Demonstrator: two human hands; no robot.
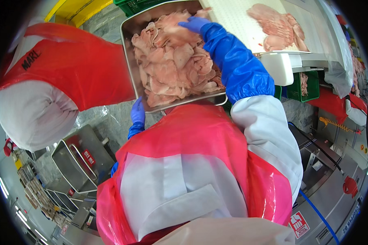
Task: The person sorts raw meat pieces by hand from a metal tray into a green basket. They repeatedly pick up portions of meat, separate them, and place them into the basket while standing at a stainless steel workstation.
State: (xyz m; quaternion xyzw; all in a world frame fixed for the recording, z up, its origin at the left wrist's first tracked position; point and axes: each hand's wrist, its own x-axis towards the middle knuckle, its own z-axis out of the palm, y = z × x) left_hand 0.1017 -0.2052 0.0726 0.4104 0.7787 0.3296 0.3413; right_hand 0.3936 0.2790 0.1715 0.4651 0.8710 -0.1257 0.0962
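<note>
A deep stainless steel tub stands right in front of me, heaped with thin pale-pink slices of raw meat. My right hand, in a purple-blue glove and blue sleeve cover, reaches over the far right part of the heap. Its fingers are spread at the top of the slices, and I see nothing gripped in them. At the tub's near left corner, my gloved left hand lies against the rim. Whether its fingers close around that rim is not clear.
A white conveyor belt at the upper right carries another pile of sliced meat. A co-worker in a red apron stands close on the left. Green crates sit below the belt; a steel cart is at lower left.
</note>
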